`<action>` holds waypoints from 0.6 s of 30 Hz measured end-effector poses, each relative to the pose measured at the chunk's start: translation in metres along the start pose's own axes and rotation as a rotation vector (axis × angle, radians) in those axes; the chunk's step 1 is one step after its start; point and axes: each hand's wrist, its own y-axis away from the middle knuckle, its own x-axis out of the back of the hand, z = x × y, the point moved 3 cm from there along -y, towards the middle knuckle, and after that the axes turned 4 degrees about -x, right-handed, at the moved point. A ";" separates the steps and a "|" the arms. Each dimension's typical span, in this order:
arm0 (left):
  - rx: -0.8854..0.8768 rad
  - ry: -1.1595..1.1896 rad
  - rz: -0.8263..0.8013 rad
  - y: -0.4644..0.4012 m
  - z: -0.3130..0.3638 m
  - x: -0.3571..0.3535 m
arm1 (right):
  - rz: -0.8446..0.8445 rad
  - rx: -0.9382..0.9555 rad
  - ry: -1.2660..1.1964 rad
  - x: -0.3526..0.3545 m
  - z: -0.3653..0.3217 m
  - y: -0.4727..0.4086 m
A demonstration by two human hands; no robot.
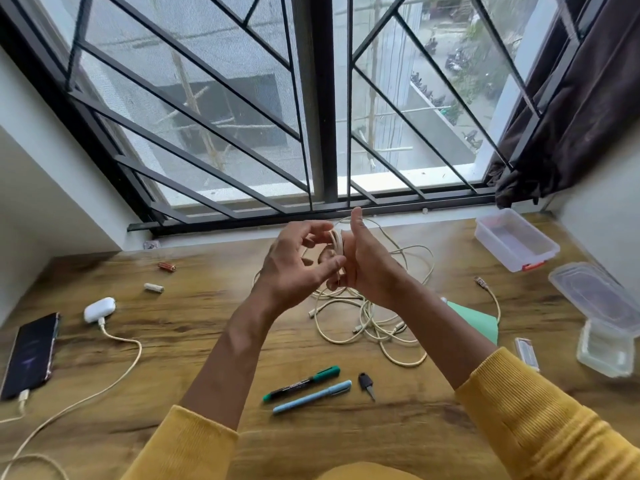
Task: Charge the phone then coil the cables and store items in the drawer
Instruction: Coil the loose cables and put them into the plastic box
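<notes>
Plainly the charging is done and the coiling is in hand. Far left of the cable tangle [367, 320], the phone [31, 355] lies on the tabletop [207, 306] with a cord plugged into its near end; a white charging case [99, 309] sits just beside it. Above the tangle, the left hand [298, 268] pinches a loop of cable with curled fingers [329, 266], feeding it onto the coil [337, 244] that lies against the right hand [367, 268], whose thumb points up; its other fingers I cannot see. Right of the tangle stand clear plastic boxes [516, 239]. Next, I judge, more slack must be drawn up without snagging.
</notes>
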 end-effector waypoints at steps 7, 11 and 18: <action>-0.118 -0.265 -0.003 0.000 -0.003 -0.011 | -0.026 0.012 -0.036 -0.003 -0.007 0.000; -0.142 -0.321 -0.010 -0.001 -0.002 -0.012 | -0.026 0.032 0.001 -0.001 -0.012 0.003; -0.100 -0.370 -0.036 -0.011 0.000 0.002 | -0.207 0.027 0.131 -0.013 -0.018 0.008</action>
